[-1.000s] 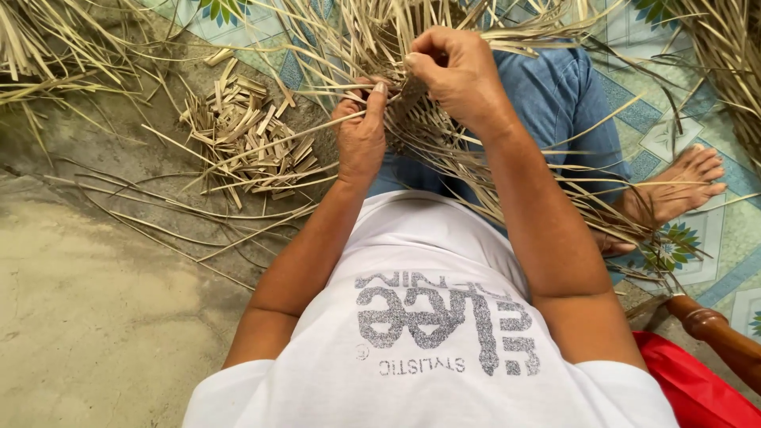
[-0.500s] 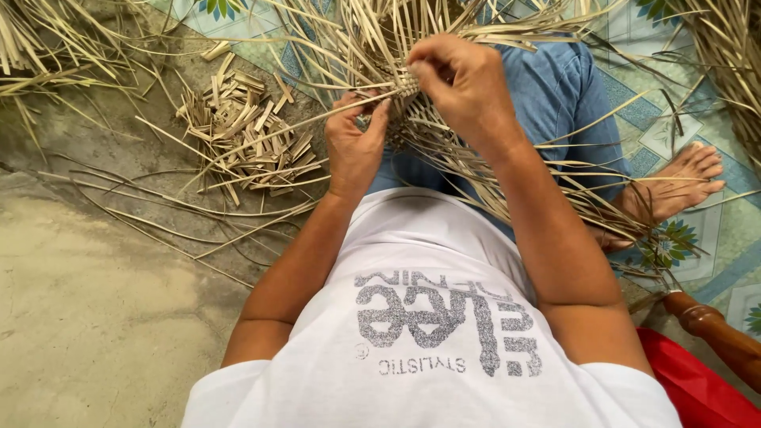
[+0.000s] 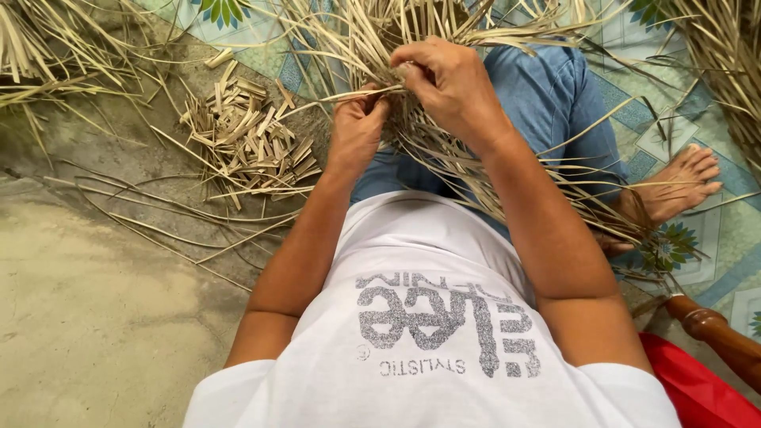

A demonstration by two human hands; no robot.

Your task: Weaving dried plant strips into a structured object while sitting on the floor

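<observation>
Person is sitting on the floor, weaving dried palm-leaf strips. The woven bundle (image 3: 412, 119) is resting on the lap over the blue-trousered leg (image 3: 555, 103), loose strip ends fanning out all round. Right hand (image 3: 448, 79) is closing over the top of the bundle, fingers clamped together on the weave. Left hand (image 3: 357, 127) is pinching a single strip (image 3: 341, 97) between thumb and fingertips, pulling it sideways just beside the right hand.

Strips are looking light, thin and dry: springy along the length, likely cracking if folded sharply, edges possibly scratchy. Best taken near the woven part, not at the floppy free ends, which would be bending away.

A pile of short cut pieces (image 3: 250, 135) is lying on the floor to the left, well apart from the hands. Bare foot (image 3: 682, 182) is resting on the patterned mat (image 3: 713, 246).

Versus half a second ago: the left hand has risen slightly toward the right one; the bundle is staying put.
</observation>
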